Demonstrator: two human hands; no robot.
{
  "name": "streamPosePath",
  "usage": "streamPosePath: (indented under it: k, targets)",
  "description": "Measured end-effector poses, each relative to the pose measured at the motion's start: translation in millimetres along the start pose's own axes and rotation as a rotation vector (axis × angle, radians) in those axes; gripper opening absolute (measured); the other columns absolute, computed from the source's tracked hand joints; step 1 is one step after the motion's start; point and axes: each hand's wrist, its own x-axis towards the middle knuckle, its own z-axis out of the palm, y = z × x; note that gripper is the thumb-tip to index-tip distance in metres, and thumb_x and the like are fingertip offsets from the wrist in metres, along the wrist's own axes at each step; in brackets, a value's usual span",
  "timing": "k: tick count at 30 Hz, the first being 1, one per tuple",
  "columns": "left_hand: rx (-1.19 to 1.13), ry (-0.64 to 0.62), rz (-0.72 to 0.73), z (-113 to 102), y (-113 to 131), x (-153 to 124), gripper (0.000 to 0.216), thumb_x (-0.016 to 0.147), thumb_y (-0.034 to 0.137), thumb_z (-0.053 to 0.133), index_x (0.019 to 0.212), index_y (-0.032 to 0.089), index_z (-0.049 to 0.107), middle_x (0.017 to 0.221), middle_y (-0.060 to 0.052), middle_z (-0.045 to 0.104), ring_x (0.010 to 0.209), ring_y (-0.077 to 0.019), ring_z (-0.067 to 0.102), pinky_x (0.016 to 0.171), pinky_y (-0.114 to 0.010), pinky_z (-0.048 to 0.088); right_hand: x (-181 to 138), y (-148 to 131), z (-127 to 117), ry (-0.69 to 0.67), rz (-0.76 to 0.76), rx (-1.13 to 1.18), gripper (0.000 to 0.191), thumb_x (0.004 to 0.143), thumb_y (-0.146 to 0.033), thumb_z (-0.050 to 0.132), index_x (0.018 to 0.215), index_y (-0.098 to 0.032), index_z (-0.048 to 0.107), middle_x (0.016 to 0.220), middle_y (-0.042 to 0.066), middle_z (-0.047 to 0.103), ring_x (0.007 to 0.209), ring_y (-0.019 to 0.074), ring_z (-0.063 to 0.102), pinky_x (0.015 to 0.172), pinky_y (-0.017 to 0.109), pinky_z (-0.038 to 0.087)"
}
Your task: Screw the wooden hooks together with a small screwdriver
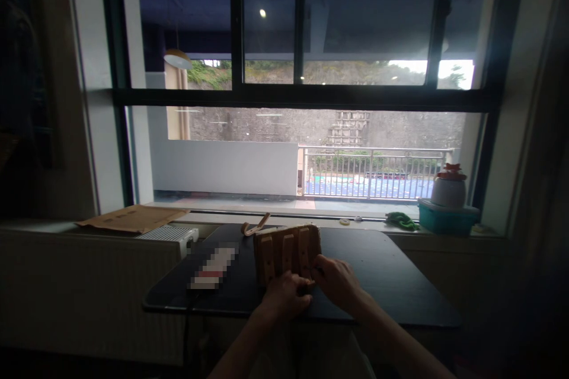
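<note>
A light wooden piece with three upright slats (287, 251) stands on the dark table (391, 284) right in front of me. My left hand (284, 296) is curled against its lower front edge, fingers closed on it. My right hand (335, 281) pinches its lower right corner, fingers pressed together. A loose curved wooden hook (255, 226) lies just behind the piece on the table.
A blurred flat object (213, 268) lies left of the wooden piece. On the sill sit a cardboard sheet (133, 218), a white slatted box (171, 235), a teal box (447, 218) with a white jar (448, 186) on top, and green cord (402, 221). A large window fills the back.
</note>
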Motion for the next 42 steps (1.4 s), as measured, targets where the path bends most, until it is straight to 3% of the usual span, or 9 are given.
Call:
streamPosePath:
  k: [4, 8, 13, 19, 29, 37, 42]
  targets:
    - [-0.018, -0.007, -0.009, 0, -2, 1, 0.039, 0.073, 0.040, 0.058, 0.111, 0.033, 0.065, 0.103, -0.002, 0.067, 0.094, -0.0209, 0.061, 0.082, -0.027, 0.044, -2, 9, 9, 0.021, 0.117, 0.072, 0.024, 0.091, -0.030, 0.037, 0.095, -0.023, 0.060, 0.081, 0.000, 0.070, 0.074, 0.0145, 0.064, 0.058, 0.022, 0.035]
    - [-0.032, -0.011, 0.005, -2, -2, -1, 0.038, 0.074, 0.039, 0.057, 0.111, 0.033, 0.065, 0.103, -0.001, 0.067, 0.094, -0.0200, 0.061, 0.082, -0.026, 0.044, -4, 12, 7, 0.020, 0.140, 0.086, 0.022, 0.088, -0.030, 0.040, 0.096, -0.024, 0.060, 0.078, 0.000, 0.070, 0.072, 0.0161, 0.064, 0.055, 0.022, 0.033]
    - [-0.021, -0.001, 0.008, -3, 1, -3, 0.038, 0.073, 0.036, 0.056, 0.109, 0.029, 0.067, 0.099, -0.003, 0.068, 0.096, -0.0210, 0.060, 0.083, -0.027, 0.043, -6, 3, -9, 0.017, 0.013, 0.044, 0.022, 0.083, -0.023, 0.047, 0.102, -0.025, 0.057, 0.088, 0.001, 0.069, 0.080, 0.0182, 0.064, 0.061, 0.024, 0.033]
    - [-0.012, -0.008, 0.011, -4, 1, -2, 0.038, 0.074, 0.037, 0.056, 0.110, 0.031, 0.066, 0.098, -0.003, 0.067, 0.098, -0.0226, 0.059, 0.083, -0.028, 0.043, -6, -5, -11, -0.018, -0.100, 0.013, 0.018, 0.088, -0.027, 0.044, 0.082, -0.022, 0.060, 0.085, 0.004, 0.069, 0.083, 0.0173, 0.062, 0.064, 0.023, 0.032]
    - [-0.031, -0.021, 0.026, -6, 1, -3, 0.039, 0.073, 0.036, 0.055, 0.111, 0.032, 0.065, 0.103, -0.001, 0.068, 0.098, -0.0220, 0.059, 0.083, -0.028, 0.044, -7, 9, 10, 0.064, 0.123, 0.092, 0.030, 0.094, -0.032, 0.031, 0.093, -0.024, 0.060, 0.079, 0.000, 0.070, 0.070, 0.0143, 0.064, 0.055, 0.022, 0.033]
    - [-0.007, -0.004, 0.055, -5, 1, -4, 0.034, 0.074, 0.033, 0.054, 0.105, 0.030, 0.068, 0.094, -0.001, 0.070, 0.098, -0.0220, 0.059, 0.083, -0.028, 0.043, -7, -1, -8, 0.025, -0.097, 0.067, 0.016, 0.082, -0.027, 0.050, 0.089, -0.026, 0.065, 0.089, 0.002, 0.070, 0.081, 0.0195, 0.064, 0.060, 0.025, 0.032]
    - [-0.011, -0.005, 0.041, -4, 0, -2, 0.035, 0.074, 0.035, 0.055, 0.107, 0.032, 0.067, 0.094, -0.001, 0.069, 0.097, -0.0220, 0.060, 0.081, -0.028, 0.043, -7, -2, -4, 0.044, -0.080, 0.082, 0.020, 0.085, -0.027, 0.046, 0.084, -0.025, 0.066, 0.085, 0.003, 0.071, 0.078, 0.0193, 0.065, 0.061, 0.025, 0.033]
